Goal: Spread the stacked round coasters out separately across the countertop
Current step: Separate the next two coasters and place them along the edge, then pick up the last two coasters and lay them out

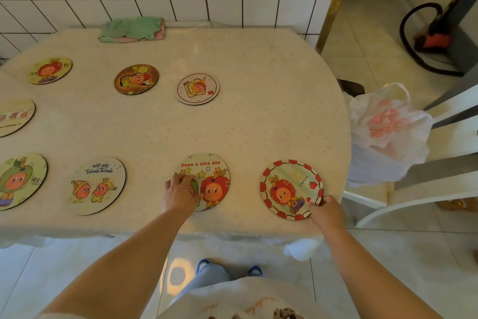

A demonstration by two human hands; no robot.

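Several round cartoon coasters lie apart on the cream countertop (258, 117). My left hand (179, 193) rests flat on the "Have a nice day" coaster (210, 181) near the front edge. My right hand (327, 211) pinches the near right rim of the red-bordered coaster (288, 189), which lies flat at the front right. To the left lie the "we are" coaster (97, 185) and a green-character coaster (18, 181). Farther back are a white coaster (198, 89), a brown coaster (136, 79), a yellow coaster (50, 70) and one cut by the left edge (13, 117).
A folded green and pink cloth (132, 29) lies at the back against the tiled wall. A white plastic bag (388, 132) and a white chair (426, 176) stand right of the countertop's rounded corner. A hose and an orange appliance (432, 40) sit on the floor beyond.
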